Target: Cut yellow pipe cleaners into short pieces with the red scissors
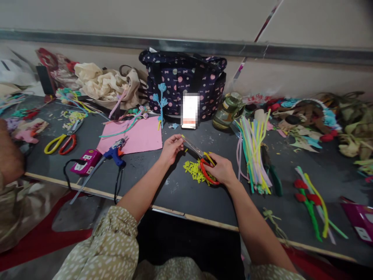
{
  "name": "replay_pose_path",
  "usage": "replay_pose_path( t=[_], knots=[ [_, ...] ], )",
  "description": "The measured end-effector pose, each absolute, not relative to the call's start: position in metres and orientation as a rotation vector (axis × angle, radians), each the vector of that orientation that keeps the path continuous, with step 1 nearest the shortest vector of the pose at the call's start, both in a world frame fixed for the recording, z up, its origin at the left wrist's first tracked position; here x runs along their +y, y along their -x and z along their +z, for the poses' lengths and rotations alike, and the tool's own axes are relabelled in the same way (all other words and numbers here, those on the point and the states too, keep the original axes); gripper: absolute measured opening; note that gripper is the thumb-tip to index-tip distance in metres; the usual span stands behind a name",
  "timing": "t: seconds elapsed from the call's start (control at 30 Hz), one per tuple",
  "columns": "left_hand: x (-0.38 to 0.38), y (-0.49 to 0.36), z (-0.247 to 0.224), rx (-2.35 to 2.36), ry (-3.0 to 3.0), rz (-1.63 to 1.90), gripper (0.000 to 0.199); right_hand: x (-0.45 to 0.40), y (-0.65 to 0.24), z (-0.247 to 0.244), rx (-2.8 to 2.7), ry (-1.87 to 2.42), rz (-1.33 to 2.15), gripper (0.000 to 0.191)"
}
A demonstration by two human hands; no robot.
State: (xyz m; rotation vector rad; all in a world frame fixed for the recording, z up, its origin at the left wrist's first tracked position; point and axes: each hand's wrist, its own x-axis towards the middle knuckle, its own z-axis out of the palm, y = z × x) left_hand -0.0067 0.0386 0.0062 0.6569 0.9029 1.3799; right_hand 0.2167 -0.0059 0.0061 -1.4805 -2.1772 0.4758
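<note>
My right hand (223, 169) is closed round the handles of a pair of scissors (194, 147), one loop red and one yellow. The blades reach left toward my left hand (172, 149), whose thumb and fingers pinch a small yellow piece (182, 136) at the blade tips. That piece looks like pipe cleaner, though most of it is hidden by the fingers. Beneath the scissors lies a pile of short yellow cut pieces (194, 171) on the dark table (175, 194).
A pink sheet (142, 136), a blue glue gun (116, 153) and a purple power strip (86, 161) lie left. Behind stand a patterned bag (183, 74), a phone (190, 112) and a green jar (229, 111). Pipe cleaners (255, 155) lie right. A person's arm (10, 155) is far left.
</note>
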Motion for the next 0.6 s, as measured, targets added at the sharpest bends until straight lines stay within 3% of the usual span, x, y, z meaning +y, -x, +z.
replay_pose_path(
  t=[0.6],
  knots=[
    [0.0380,0.0061,0.0076,0.914,-0.653,1.359,0.032,-0.0032,-0.2185,0.0005,-2.163,1.468,0.504,0.024]
  ],
)
